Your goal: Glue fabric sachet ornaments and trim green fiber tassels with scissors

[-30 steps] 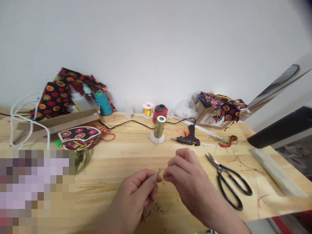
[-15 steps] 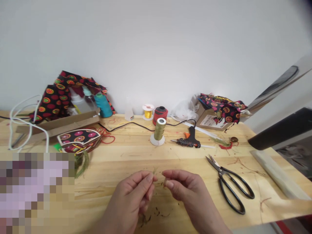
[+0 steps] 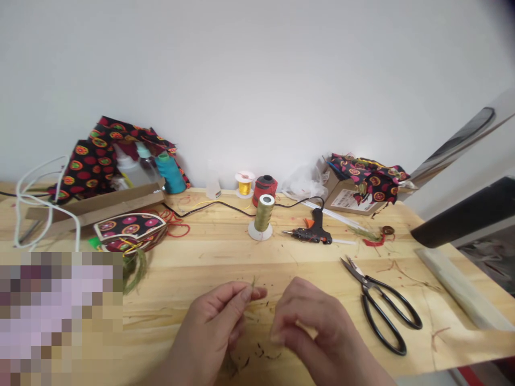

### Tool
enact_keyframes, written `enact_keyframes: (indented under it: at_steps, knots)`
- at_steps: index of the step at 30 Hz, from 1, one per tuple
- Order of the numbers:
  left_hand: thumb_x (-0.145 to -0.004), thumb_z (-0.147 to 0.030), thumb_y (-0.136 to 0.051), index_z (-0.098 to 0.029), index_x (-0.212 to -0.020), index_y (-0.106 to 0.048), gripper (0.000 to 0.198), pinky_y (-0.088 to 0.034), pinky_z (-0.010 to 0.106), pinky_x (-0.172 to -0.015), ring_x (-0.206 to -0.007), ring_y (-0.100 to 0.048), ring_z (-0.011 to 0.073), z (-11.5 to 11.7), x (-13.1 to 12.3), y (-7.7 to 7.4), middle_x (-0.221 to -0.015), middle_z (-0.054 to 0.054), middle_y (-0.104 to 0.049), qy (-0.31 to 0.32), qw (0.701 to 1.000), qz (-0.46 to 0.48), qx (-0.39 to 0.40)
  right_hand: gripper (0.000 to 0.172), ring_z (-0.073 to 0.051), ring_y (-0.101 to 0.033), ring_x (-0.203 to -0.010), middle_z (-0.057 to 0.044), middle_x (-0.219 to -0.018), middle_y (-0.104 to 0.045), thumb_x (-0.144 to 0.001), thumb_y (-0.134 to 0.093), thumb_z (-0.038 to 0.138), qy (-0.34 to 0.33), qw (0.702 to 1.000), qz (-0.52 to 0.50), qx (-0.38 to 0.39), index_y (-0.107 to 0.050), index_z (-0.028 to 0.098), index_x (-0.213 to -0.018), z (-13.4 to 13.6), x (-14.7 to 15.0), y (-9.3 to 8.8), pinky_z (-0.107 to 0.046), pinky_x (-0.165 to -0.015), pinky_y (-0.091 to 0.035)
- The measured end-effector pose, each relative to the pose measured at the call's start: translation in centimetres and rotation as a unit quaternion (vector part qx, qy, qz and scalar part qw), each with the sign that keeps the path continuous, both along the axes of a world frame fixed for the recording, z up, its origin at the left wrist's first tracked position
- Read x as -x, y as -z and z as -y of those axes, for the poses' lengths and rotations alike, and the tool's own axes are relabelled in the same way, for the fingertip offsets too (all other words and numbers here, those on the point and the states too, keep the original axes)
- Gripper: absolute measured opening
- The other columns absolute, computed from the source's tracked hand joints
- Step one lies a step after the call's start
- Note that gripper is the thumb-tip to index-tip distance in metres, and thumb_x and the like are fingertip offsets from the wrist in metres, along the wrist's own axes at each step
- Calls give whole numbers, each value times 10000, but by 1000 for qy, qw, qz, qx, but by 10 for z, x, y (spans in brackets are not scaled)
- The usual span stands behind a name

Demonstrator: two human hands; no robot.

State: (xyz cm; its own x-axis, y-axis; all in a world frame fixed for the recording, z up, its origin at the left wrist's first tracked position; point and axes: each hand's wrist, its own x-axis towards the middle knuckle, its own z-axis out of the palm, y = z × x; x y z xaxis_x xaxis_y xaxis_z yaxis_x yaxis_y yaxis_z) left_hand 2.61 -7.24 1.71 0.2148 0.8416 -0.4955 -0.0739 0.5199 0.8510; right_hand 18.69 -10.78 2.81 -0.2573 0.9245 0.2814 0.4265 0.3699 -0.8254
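My left hand (image 3: 219,321) is closed in a pinch on a wisp of green thread (image 3: 253,281), whose short ends stick up from between thumb and forefinger. To its right, my right hand (image 3: 314,327) is curled, with thumb and fingertips close together and blurred; whether anything is between them cannot be made out. The hands do not touch each other. Beyond them a green thread spool (image 3: 263,214) stands upright on a white base. Black-handled scissors (image 3: 372,292) lie to the right of my right hand, blades slightly apart.
A glue gun (image 3: 311,230) lies behind the scissors. Red (image 3: 264,190), yellow (image 3: 244,187) and teal (image 3: 171,174) thread spools stand near the wall. Patterned cloth covers a cardboard box (image 3: 346,198) at right. Dark scraps lie between my hands. A cut patterned piece (image 3: 131,226) lies at left.
My right hand has moved down and slightly right, away from my left fingertips, and has turned with its fingers curled down. My left hand keeps its pinch in nearly the same place.
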Motion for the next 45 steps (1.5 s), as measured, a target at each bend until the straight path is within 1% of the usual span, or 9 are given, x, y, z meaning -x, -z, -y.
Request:
enact_keyframes:
  at_steps: [3, 9, 13, 26, 30, 34, 38, 41, 45]
  knots:
    - [-686, -422, -703, -196, -720, -727, 230, -173, 221, -432, -439, -243, 92, -1, 0, -5, -410, -88, -347, -2, 1000, -5, 5, 136, -140, -564, -731, 12, -706, -649, -829, -637, 153, -118, 991, 53, -36, -656, 229, -718, 0, -1, -7, -276, -723, -468]
    - [-693, -415, -700, -166, -621, -691, 259, -134, 213, -420, -424, -231, 52, 5, -5, -7, -542, -39, -549, 19, 999, 36, -3, 176, -136, -535, -691, 5, -664, -586, -796, -645, 77, 93, 995, 4, -18, -666, 190, -662, -10, 6, -4, -267, -643, -441]
    - [-720, -446, -662, -170, -613, -688, 297, -127, 225, -417, -419, -223, 59, 7, -3, -5, -565, -11, -579, 53, 998, 13, -11, 192, -142, -539, -703, 12, -667, -594, -777, -644, 59, 129, 992, -10, -1, -649, 192, -639, -15, 5, 0, -270, -642, -435]
    - [-761, -455, -642, -173, -542, -600, 359, -150, 228, -420, -421, -255, 66, 8, 0, 9, -485, -58, -416, 65, 997, 13, -27, 153, -154, -543, -706, -4, -679, -585, -797, -604, 142, 158, 986, -41, 26, -633, 185, -653, -19, 4, 4, -281, -658, -418]
    - [-775, -459, -627, -174, -584, -616, 343, -177, 229, -433, -439, -287, 76, 7, 2, 9, -495, -56, -426, 64, 997, -7, -39, 191, -151, -553, -681, -13, -686, -633, -824, -588, 303, 210, 951, -175, 144, -719, 194, -739, -19, 3, 9, -285, -667, -433]
    - [-788, -459, -610, -178, -538, -564, 379, -188, 229, -435, -446, -280, 81, 6, 3, 11, -494, -60, -401, 74, 995, -13, -64, 189, -118, -532, -594, 12, -604, -647, -663, -757, 356, 168, 879, -328, 303, -768, 202, -773, -15, 7, 14, -269, -673, -444]
    - [-811, -484, -561, -191, -550, -556, 392, -158, 252, -434, -429, -257, 86, 6, 3, 13, -474, -69, -351, 101, 991, -31, -81, 187, -102, -548, -587, 4, -620, -676, -554, -836, 279, 128, 836, -411, 341, -755, 176, -688, -14, 16, 16, -239, -659, -441]
    - [-816, -487, -542, -192, -543, -547, 402, -175, 255, -445, -453, -269, 99, 6, 3, 11, -476, -68, -335, 135, 984, -66, -96, 176, -98, -537, -561, 13, -557, -642, -565, -827, 268, 124, 838, -417, 329, -699, 151, -594, -16, 19, 16, -232, -628, -427]
    - [-828, -455, -528, -197, -569, -584, 370, -288, 248, -498, -524, -377, 126, 3, 5, 7, -529, -43, -429, 158, 974, -105, -127, 183, -108, -508, -554, 27, -539, -580, -616, -774, 258, 127, 875, -363, 293, -631, 151, -575, -18, 16, 15, -240, -590, -400]
